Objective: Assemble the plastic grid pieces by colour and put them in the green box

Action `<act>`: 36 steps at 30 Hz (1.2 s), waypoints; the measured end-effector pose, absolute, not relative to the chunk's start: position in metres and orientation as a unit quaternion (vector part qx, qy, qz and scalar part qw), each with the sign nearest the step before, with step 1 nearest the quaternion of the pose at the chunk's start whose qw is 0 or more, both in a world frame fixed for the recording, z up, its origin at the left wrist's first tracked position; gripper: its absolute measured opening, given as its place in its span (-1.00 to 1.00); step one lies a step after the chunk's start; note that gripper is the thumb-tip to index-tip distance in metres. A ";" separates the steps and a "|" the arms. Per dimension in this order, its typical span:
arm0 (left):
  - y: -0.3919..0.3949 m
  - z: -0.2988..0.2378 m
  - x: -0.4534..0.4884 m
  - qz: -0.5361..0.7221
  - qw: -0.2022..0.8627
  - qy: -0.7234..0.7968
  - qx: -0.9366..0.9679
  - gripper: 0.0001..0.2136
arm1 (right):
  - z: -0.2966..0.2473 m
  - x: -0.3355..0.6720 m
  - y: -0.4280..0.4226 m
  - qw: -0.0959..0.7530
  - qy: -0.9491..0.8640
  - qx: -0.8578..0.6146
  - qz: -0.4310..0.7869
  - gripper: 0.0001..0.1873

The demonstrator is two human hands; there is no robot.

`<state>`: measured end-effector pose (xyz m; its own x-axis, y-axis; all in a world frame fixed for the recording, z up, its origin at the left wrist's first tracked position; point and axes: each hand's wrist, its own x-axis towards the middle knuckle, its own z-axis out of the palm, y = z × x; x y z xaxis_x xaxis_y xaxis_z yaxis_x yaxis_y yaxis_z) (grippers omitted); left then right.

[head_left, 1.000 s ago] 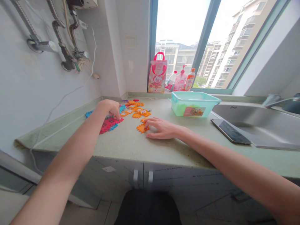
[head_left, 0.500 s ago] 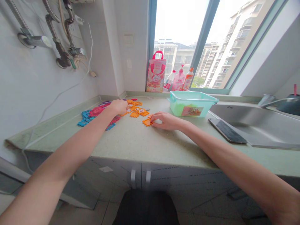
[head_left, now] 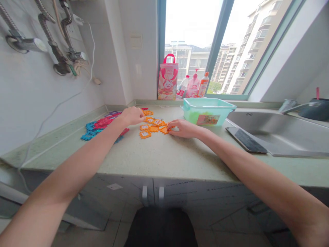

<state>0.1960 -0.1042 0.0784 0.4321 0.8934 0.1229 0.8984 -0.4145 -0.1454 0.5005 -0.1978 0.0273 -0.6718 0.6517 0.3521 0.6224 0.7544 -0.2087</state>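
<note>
My right hand (head_left: pixel 184 128) is closed at the counter, its fingertips pinching the edge of an orange toothed puzzle piece (head_left: pixel 163 129). A small white rounded thing (head_left: pixel 175 129) shows under its fingers; what it is I cannot make out. Several more flat orange pieces (head_left: pixel 145 134), some with white printed squares, lie left of that hand. Above the pile, my left hand (head_left: pixel 132 115) has its fingers curled together, with the tips by an orange piece (head_left: pixel 147 113); whatever they hold is hidden. Red pieces (head_left: pixel 102 122) and blue pieces (head_left: pixel 88 134) lie heaped under my left forearm.
A mint-green plastic tub (head_left: pixel 209 103) stands behind my right hand. Further right, a phone (head_left: pixel 245 140) lies by the steel sink (head_left: pixel 282 137). A pink bag (head_left: pixel 168 82) and several bottles (head_left: pixel 192 85) line the windowsill. A white cable (head_left: pixel 55 109) hangs at left.
Several orange pieces now lie nearer the front and closer to the piece at my right hand. My left hand has shifted slightly relative to the pile. The whole view has moved a little.
</note>
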 end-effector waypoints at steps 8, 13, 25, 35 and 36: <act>-0.070 0.046 0.175 -0.036 0.219 -0.503 -0.835 -0.48 | 0.028 0.499 -0.198 0.196 -0.911 -0.361 0.037 -0.80; -0.063 0.040 0.179 0.004 0.174 -0.504 -0.846 -0.53 | 0.030 0.498 -0.200 0.192 -0.910 -0.365 0.045 -0.80; -0.067 0.054 0.185 -0.058 0.084 -0.357 -0.929 -0.57 | 0.030 0.503 -0.198 0.182 -0.908 -0.377 0.026 -0.80; -0.073 0.075 0.158 -0.132 0.234 -0.560 -0.784 -0.54 | 0.030 0.509 -0.195 0.183 -0.903 -0.387 0.017 -0.80; -0.074 0.075 0.157 -0.136 0.237 -0.563 -0.780 -0.53 | 0.030 0.509 -0.195 0.182 -0.903 -0.389 0.016 -0.80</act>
<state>0.1566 -0.0743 0.0747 0.3298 0.8134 0.4792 0.9424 -0.2540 -0.2175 0.5086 -0.1953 0.0295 -0.6315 0.7077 0.3170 0.6960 0.6975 -0.1706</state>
